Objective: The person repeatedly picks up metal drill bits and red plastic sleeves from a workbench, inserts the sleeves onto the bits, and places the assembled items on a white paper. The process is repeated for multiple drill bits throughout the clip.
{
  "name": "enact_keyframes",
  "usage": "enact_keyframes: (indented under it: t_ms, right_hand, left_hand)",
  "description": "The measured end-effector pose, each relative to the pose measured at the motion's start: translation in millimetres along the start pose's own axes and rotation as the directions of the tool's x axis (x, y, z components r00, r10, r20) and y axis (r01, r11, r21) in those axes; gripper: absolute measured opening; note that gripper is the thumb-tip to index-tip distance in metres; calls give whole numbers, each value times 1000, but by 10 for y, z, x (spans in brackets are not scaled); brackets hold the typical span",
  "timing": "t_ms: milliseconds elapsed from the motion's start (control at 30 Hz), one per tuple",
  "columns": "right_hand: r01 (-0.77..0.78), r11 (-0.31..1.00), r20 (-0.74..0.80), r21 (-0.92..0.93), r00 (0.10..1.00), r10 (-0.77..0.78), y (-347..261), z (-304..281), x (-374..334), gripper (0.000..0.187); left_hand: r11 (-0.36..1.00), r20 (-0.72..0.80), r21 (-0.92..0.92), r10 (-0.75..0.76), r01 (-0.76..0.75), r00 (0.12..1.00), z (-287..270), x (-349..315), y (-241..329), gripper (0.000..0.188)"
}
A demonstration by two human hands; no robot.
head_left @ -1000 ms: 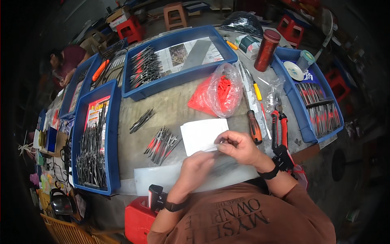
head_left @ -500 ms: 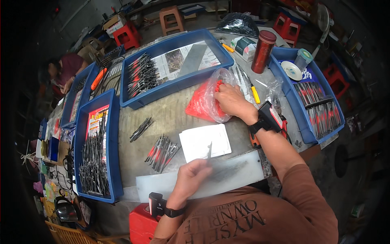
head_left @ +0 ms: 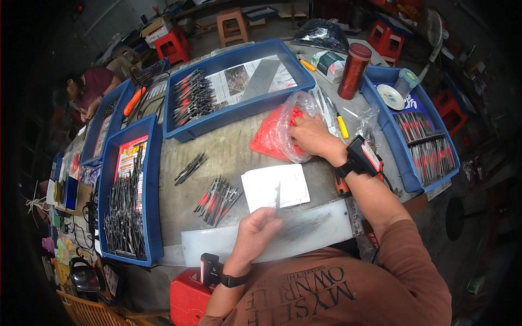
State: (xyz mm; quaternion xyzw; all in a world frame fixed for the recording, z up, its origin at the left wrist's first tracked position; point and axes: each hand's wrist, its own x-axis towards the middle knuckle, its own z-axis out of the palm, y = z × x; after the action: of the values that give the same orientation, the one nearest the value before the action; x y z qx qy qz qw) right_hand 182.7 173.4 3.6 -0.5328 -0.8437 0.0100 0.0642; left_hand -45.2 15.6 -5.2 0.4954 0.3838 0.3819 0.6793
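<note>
My left hand point(head_left: 258, 231) is closed in a pinch around a thin grey strip point(head_left: 278, 195), which points up above a white translucent board point(head_left: 304, 231). My right hand point(head_left: 318, 139) reaches into the mouth of a clear plastic bag point(head_left: 296, 149) full of small red pieces point(head_left: 269, 141). Its fingers are curled, and whatever they grip is hidden. White paper sheets point(head_left: 266, 185) lie between the board and the bag. To their left rest a bundle of black-and-red thin pieces point(head_left: 217, 201) and a smaller bundle of black ones point(head_left: 190, 168).
Blue trays with thin black or black-and-red pieces stand at the left point(head_left: 155, 217), back point(head_left: 239, 108) and right point(head_left: 421, 182). A red flask point(head_left: 354, 70) and a yellow-handled tool point(head_left: 342, 126) lie beyond my right hand. Another person point(head_left: 95, 87) sits at the far left.
My right hand stays in the bag with only a slight shift. The strip in my left hand has tilted a little more upright. The whole view has shifted slightly.
</note>
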Motion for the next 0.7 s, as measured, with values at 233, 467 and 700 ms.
enact_keyframes:
  t_ms: [233,467,700]
  right_hand:
    - [63,998,-116,-30,991,-66,29,27,-18,13]
    - [43,990,-370,137,929,11,57,56,-20,13]
    - [72,757,-385,649,890,245,-53,-123,-125,18]
  left_hand:
    - [996,-16,-43,-84,83,996,2,-84,82,10]
    - [993,-28,-76,-89,87,996,39,-67,49,9]
    - [991,-89,-130,4,-16,996,33,-35,-9,16]
